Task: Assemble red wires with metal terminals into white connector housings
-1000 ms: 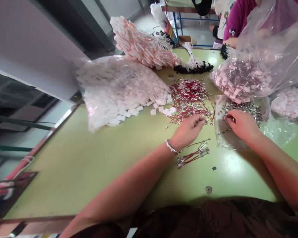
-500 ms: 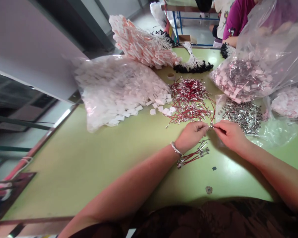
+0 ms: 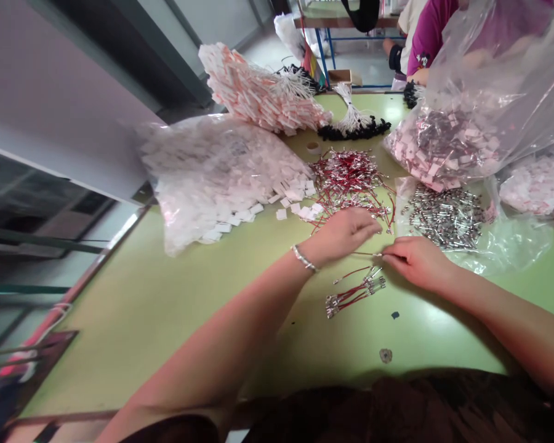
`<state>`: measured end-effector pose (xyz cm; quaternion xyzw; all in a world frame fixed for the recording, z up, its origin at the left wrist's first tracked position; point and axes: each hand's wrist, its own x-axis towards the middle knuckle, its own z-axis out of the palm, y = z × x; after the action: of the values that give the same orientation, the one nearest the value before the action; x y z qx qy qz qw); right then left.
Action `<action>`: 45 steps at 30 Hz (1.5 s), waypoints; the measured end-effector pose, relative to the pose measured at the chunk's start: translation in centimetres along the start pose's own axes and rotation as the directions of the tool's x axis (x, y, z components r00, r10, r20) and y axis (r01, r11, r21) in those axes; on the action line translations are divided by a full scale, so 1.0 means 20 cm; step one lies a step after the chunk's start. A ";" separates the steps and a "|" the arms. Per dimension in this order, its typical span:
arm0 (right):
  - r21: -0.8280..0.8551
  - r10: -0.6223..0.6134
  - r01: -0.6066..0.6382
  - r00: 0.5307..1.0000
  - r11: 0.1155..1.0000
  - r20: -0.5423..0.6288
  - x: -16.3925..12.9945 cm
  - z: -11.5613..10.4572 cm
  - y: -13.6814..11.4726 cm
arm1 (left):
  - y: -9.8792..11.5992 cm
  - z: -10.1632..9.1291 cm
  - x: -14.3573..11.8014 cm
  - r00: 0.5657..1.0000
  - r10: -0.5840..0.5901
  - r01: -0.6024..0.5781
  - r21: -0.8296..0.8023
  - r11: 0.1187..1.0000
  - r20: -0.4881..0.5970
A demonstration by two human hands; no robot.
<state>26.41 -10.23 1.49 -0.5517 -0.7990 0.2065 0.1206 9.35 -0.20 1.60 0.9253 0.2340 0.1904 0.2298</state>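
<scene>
My right hand (image 3: 418, 261) pinches the metal end of a thin red wire (image 3: 364, 253), which runs left beneath my other hand. My left hand (image 3: 348, 232), with a bracelet at the wrist, is at the near edge of a pile of red wires with metal ends (image 3: 351, 172). Its thumb and fingers are drawn together; what is between them, if anything, is hidden. Just below the hands, a small bundle of red wires with metal ends (image 3: 355, 294) lies on the table, with a single red wire (image 3: 351, 274) above it.
Small metal parts (image 3: 445, 215) lie on a clear bag at right. Bags of white pieces (image 3: 226, 178) and pinkish pieces (image 3: 443, 147) flank the wire pile. White cables with black ends (image 3: 354, 126) lie behind. A person in a purple sleeve (image 3: 427, 37) is across the table.
My hands have come apart. The left moved up and left to the wire pile's edge; the right moved slightly down and left. A single red wire now shows above the bundle.
</scene>
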 end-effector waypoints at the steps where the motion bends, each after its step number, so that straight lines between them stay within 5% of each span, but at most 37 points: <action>1: -0.035 -0.054 0.055 0.998 0.998 0.032 0.00 0.00 -0.01 | -0.01 0.00 0.04 1.000 0.013 -0.012 0.045 0.999 -0.021; 4: -0.121 -0.108 0.112 0.994 0.986 0.034 -0.02 -0.02 0.00 | -0.01 0.05 0.15 0.996 0.063 -0.078 0.271 0.959 0.064; 7: -0.207 -0.001 -0.032 0.988 0.978 -0.157 -0.02 -0.11 0.08 | 0.00 0.11 0.22 0.984 0.054 -0.121 0.420 0.900 0.167; 11: -0.255 0.191 -0.290 0.916 0.922 -0.352 -0.01 -0.27 0.25 | -0.03 0.12 0.23 0.958 0.127 -0.225 0.396 0.890 0.257; 14: -0.256 0.299 -0.396 0.890 0.882 -0.345 -0.01 -0.34 0.31 | -0.06 0.08 0.20 0.934 0.188 -0.287 0.323 0.902 0.305; 17: -0.269 0.308 -0.371 0.918 0.889 -0.249 0.00 -0.32 0.29 | -0.05 0.04 0.14 0.952 0.214 -0.261 0.214 0.941 0.217; 20: -0.330 0.305 -0.332 0.943 0.883 -0.133 0.01 -0.24 0.22 | -0.02 0.03 0.07 0.986 0.165 -0.164 0.029 0.986 -0.028; 23: -0.434 0.310 -0.325 0.945 0.840 -0.106 0.02 -0.14 0.19 | 0.00 0.03 0.02 0.970 -0.072 0.019 -0.223 0.975 -0.234; 27: -0.491 0.296 -0.319 0.947 0.811 -0.126 0.03 -0.09 0.19 | 0.01 0.09 -0.02 0.890 -0.383 0.231 -0.482 0.845 -0.246; 32: -0.262 0.322 -0.397 0.902 0.879 -0.289 0.02 -0.14 0.16 | 0.06 0.16 -0.04 0.895 -0.427 0.335 -0.436 0.835 -0.131; 37: 0.033 0.196 -0.194 0.945 0.980 -0.260 0.00 -0.10 0.08 | 0.12 0.18 -0.04 0.919 -0.378 0.289 -0.461 0.839 -0.112; 45: 0.309 0.207 -0.115 0.936 0.944 -0.284 0.00 -0.05 0.06 | 0.10 0.17 -0.05 0.931 -0.349 0.261 -0.478 0.839 -0.105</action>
<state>27.84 -9.77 1.75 -0.6182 -0.6829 0.2397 0.3067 10.82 -3.48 -0.48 0.7736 0.3481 0.2872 0.4450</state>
